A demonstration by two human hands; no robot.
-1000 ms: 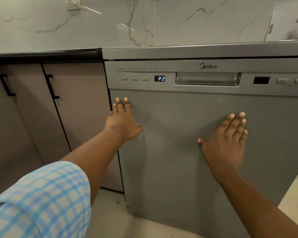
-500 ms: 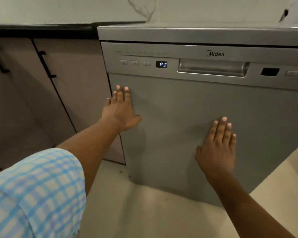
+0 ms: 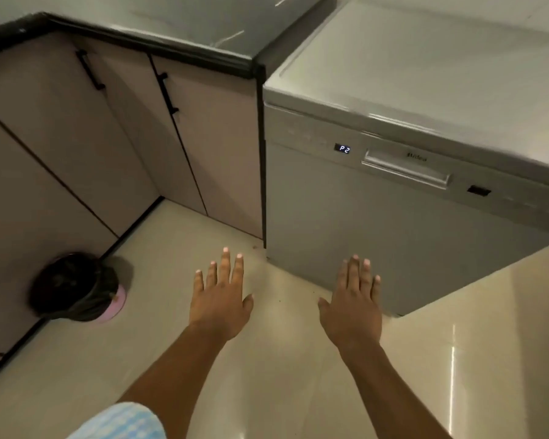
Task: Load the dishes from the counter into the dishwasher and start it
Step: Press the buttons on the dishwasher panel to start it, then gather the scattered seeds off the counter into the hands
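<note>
While the dishwasher (image 3: 346,217) stands closed, both hands hover low before it.
Left hand (image 3: 221,296), right hand (image 3: 354,302): fingers spread, gripping nothing; dishwasher front beyond fingertips, display (image 3: 342,149) reads P2.

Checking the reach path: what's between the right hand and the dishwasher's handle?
Head view: only the plain door panel lies between the right hand and the handle; nothing else.

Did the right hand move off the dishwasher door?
Yes. The right hand came down from the middle of the dishwasher door to near its bottom edge.
</note>
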